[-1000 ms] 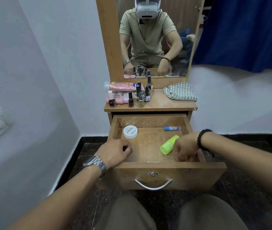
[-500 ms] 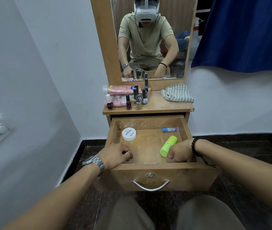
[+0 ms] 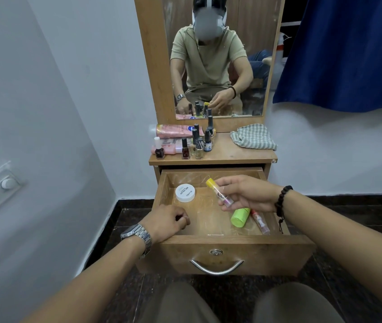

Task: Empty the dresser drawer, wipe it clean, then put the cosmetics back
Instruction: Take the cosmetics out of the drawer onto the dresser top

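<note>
The wooden drawer (image 3: 232, 241) stands pulled out below the dresser top. My right hand (image 3: 248, 194) hovers over its right half and pinches a small clear tube with a yellow cap (image 3: 220, 193), tilted with the cap up and to the left. Below that hand lie a lime-green bottle (image 3: 240, 217) and a thin red-and-clear tube (image 3: 260, 222) on the drawer floor. A white round jar (image 3: 185, 193) sits at the back left. My left hand (image 3: 164, 223) rests on the front left rim, fingers curled, holding nothing.
Several nail polish bottles (image 3: 199, 145) and pink tubes (image 3: 173, 131) crowd the left of the dresser top. A checked cloth (image 3: 252, 137) lies crumpled at its right. A mirror (image 3: 218, 54) rises behind. A wall stands close on the left, a blue curtain (image 3: 348, 47) at the right.
My right hand rose from the drawer's front right corner and moved back, now holding the yellow-capped tube. The red-and-clear tube now shows beside the green bottle. My left hand stayed put.
</note>
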Available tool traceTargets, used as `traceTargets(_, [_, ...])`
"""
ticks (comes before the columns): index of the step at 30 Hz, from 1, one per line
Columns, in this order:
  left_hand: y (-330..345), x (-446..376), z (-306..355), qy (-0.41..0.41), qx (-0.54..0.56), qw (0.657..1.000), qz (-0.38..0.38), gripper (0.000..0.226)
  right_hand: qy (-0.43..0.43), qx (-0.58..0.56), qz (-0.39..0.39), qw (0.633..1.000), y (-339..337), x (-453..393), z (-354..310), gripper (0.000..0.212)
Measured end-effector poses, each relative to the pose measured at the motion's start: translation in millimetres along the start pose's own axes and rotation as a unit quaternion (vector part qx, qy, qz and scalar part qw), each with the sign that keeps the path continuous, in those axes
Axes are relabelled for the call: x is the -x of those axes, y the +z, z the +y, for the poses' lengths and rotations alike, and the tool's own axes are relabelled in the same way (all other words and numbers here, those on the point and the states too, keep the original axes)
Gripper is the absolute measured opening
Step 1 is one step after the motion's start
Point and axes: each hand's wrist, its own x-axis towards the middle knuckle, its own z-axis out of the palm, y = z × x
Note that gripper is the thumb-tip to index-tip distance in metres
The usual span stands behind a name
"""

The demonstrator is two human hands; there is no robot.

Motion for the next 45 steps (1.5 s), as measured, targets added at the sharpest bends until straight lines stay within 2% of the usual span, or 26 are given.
traceTargets(3, [-0.5,0.0,-0.8,-0.001,-0.001,1.0,0.003,0.025,-0.035,-0.026,0.053,0.998,-0.8,-5.0,-6.2,0.024])
traceTargets(8, [-0.6,0.6,-0.5,0.0,0.007,1.0,0.007,0.024,-0.121,0.02,0.213,0.969,-14.7,-14.0,-24.1,0.002])
traceTargets(12, [0.0,0.2,0.3,0.008,0.007,1.0,0.012,0.023,-0.164,0.017,0.293,0.942,-30.6,-24.9,-42.0,0.026])
traceTargets(14, [0.5,0.5,0.2,0.011,0.007,1.0,0.015,0.023,-0.177,0.047,0.328,0.927,-36.3,-31.9,-50.1,0.031])
traceTargets(16, [-0.3,0.8,-0.3,0.012,0.01,1.0,0.017,0.024,-0.182,0.121,0.367,0.904,-41.6,-41.9,-57.4,0.032])
traceTargets(19, [-0.4,0.9,0.0,0.018,0.011,1.0,0.02,0.024,-0.176,0.284,0.417,0.845,-43.0,-57.6,-68.0,0.038])
traceTargets(22, [-0.6,1.6,0.0,0.018,0.016,0.999,0.024,0.023,-0.179,0.356,0.405,0.823,-36.5,-75.9,-76.0,0.043])
traceTargets(27, [-0.2,1.6,-0.8,0.02,0.016,0.999,0.033,0.022,-0.138,0.423,0.374,0.814,-32.6,-99.4,-81.5,0.054])
traceTargets(39, [0.5,1.1,-2.3,0.024,0.016,0.999,0.034,0.022,-0.183,0.358,0.423,0.812,-32.6,-112.6,-59.5,0.044])
traceTargets(45, [0.4,1.1,-2.3,0.026,0.008,0.999,0.039,0.022,-0.183,0.356,0.429,0.81,-35.0,-113.5,-53.9,0.048])
